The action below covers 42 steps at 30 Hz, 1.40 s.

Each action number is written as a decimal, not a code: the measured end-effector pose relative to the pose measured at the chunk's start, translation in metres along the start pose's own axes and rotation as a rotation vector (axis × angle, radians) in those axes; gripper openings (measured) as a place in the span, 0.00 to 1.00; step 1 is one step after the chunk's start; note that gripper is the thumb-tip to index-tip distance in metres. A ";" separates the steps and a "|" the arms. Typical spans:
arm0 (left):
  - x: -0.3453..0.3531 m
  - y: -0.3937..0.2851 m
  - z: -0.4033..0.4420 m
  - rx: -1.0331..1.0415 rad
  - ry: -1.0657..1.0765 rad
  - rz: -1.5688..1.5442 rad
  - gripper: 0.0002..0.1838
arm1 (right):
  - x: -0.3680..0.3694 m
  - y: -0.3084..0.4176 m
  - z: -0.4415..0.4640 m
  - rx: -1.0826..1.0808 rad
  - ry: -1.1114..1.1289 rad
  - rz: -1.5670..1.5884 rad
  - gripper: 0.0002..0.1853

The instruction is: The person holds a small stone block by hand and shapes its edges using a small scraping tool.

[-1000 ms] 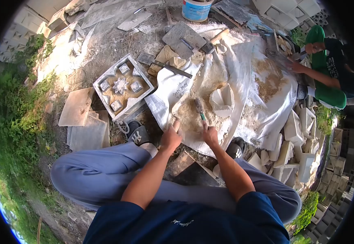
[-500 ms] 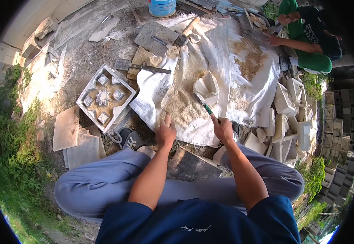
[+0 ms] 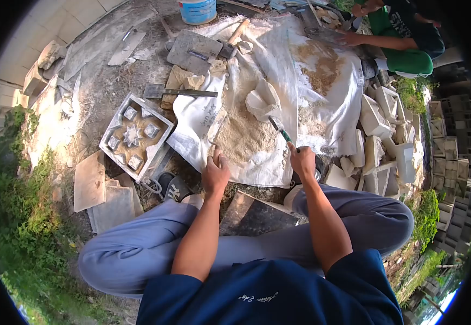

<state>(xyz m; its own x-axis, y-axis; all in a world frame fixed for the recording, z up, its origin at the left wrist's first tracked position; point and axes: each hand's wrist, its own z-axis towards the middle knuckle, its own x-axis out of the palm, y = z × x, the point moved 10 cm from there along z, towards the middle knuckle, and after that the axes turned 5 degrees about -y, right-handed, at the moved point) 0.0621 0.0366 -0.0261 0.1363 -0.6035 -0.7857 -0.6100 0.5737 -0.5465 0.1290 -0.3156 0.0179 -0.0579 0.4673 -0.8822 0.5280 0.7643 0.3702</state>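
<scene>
My right hand [image 3: 302,161] is wrapped round the green handle of a small hand tool [image 3: 280,129], whose metal end lies just below a pale broken block [image 3: 263,101]. At the near left edge of a sandy heap [image 3: 246,135], my left hand [image 3: 215,172] has its fingers curled near the rim of the white sack cloth [image 3: 186,145]. Whether those fingers pinch anything is too small to tell. The heap lies on the cloth between both hands. Left of the cloth sits a square mould [image 3: 136,136] with a star and small raised blocks in it.
A long-handled metal tool [image 3: 192,92], a trowel plate [image 3: 189,51] and a blue bucket [image 3: 198,12] lie beyond the heap. Pale blocks [image 3: 376,116] are piled at right, flat slabs [image 3: 113,208] at left. Another person [image 3: 403,40] works at the upper right.
The view has shifted, so the scene sits further left and higher. My right hand has moved the tool from the middle of the sand towards the right, beside the broken block.
</scene>
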 end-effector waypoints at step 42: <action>0.012 0.001 -0.013 0.004 0.040 0.166 0.22 | 0.093 -0.033 0.001 0.132 0.068 0.250 0.36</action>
<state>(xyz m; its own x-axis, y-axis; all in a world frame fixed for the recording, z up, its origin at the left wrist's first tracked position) 0.0527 0.0226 -0.0320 0.0022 -0.5219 -0.8530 -0.6184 0.6696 -0.4113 0.1072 -0.2978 -0.0769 0.0338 0.6663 -0.7449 0.6385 0.5590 0.5290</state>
